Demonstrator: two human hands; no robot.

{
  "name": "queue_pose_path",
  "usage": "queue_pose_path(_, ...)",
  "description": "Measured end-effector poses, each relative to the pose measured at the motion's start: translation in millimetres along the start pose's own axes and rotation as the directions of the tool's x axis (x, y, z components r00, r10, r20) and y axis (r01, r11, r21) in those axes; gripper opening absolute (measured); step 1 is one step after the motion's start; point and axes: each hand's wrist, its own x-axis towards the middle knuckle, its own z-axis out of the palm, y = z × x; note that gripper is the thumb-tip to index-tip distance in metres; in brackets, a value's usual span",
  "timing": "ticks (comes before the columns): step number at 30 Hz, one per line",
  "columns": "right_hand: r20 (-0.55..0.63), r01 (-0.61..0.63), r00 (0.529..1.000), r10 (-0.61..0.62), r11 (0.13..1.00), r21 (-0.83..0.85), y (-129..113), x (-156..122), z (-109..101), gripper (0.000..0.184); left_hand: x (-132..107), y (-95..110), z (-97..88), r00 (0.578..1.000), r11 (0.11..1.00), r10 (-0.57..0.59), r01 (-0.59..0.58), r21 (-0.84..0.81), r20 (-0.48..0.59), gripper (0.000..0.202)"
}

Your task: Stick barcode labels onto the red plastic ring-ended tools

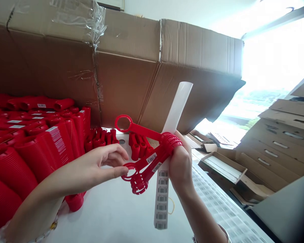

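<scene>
Currently, right hand (pixel 181 165) closed around bundled red pieces (pixel 164 152) and white label strip (pixel 162 199), both above white table (pixel 103 216). Left hand (pixel 101 165) half-open, fingers apart from thumb, thumb tip at pieces' left end. Stacked red parts (pixel 36 148) at left; brown cardboard (pixel 126 87) beyond.

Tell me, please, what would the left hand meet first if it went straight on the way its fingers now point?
Most likely the barcoded red piece, at its ring end, held in the right hand; the left thumb already seems to touch it, though depth is unclear.
</scene>
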Motion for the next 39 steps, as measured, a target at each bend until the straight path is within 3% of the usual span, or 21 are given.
queue_pose_path(3, 0.028, -0.008, 1.000, 0.007, 1.000, 0.012, 2, 2, 0, 0.012, -1, 1, -2.7, 0.985, 0.999, 0.033, -0.027, 0.037, -0.169, 0.024)
queue_pose_path(9, 0.127, -0.071, 0.989, 0.070, 0.997, 0.008, 8, 0, 3, 0.011, -9, 9, -3.8, 0.886, 0.998, 0.060, -0.048, 0.037, -0.459, 0.033)
queue_pose_path(11, 0.154, -0.046, 0.987, 0.047, 0.999, -0.007, 9, -4, 6, 0.013, -9, 11, -2.4, 0.815, 0.996, 0.090, -0.072, 0.054, -0.572, 0.032)
queue_pose_path(15, 0.249, -0.001, 0.968, 0.003, 1.000, -0.010, 13, -13, 11, 0.014, -2, 11, 0.6, 0.622, 0.986, 0.164, -0.072, 0.153, -0.765, 0.028)
queue_pose_path(18, 0.249, 0.006, 0.969, -0.002, 1.000, -0.016, 15, -16, 12, 0.015, 2, 14, 12.9, 0.542, 0.955, 0.260, -0.024, 0.295, -0.799, 0.024)
queue_pose_path(22, 0.167, 0.035, 0.985, -0.031, 0.999, -0.019, 15, -11, 9, 0.017, -5, 23, 58.2, 0.395, 0.812, 0.541, -0.013, 0.584, -0.743, 0.020)
queue_pose_path(23, 0.141, 0.062, 0.988, -0.057, 0.998, -0.028, 15, -8, 8, 0.016, -7, 23, 71.9, 0.438, 0.770, 0.579, -0.016, 0.638, -0.688, 0.016)
queue_pose_path(24, 0.115, 0.088, 0.990, -0.083, 0.995, -0.039, 15, -6, 6, 0.016, -9, 21, 84.9, 0.529, 0.697, 0.627, -0.053, 0.715, -0.573, 0.010)
queue_pose_path(26, 0.068, 0.120, 0.991, -0.116, 0.991, -0.058, 16, -2, 4, 0.015, -9, 13, 105.2, 0.648, 0.569, 0.661, -0.106, 0.815, -0.378, 0.010)
queue_pose_path(27, 0.050, 0.129, 0.991, -0.126, 0.989, -0.066, 16, 0, 3, 0.015, -7, 7, 112.0, 0.715, 0.551, 0.620, -0.103, 0.828, -0.324, 0.012)
queue_pose_path(29, 0.041, 0.145, 0.989, -0.142, 0.986, -0.084, 16, 0, 1, 0.015, 0, -4, 119.4, 0.787, 0.567, 0.544, -0.089, 0.819, -0.291, 0.014)
queue_pose_path(31, 0.044, 0.171, 0.985, -0.167, 0.979, -0.111, 16, -1, 0, 0.015, 7, -12, 121.8, 0.796, 0.601, 0.517, -0.075, 0.796, -0.315, 0.016)
queue_pose_path(35, 0.053, 0.200, 0.980, -0.194, 0.967, -0.158, 16, -3, -1, 0.015, 16, -15, 124.8, 0.766, 0.647, 0.541, -0.115, 0.754, -0.347, 0.015)
queue_pose_path(39, 0.059, 0.223, 0.975, -0.215, 0.956, -0.189, 16, -4, -2, 0.017, 17, -12, 125.6, 0.782, 0.698, 0.508, -0.128, 0.705, -0.361, 0.013)
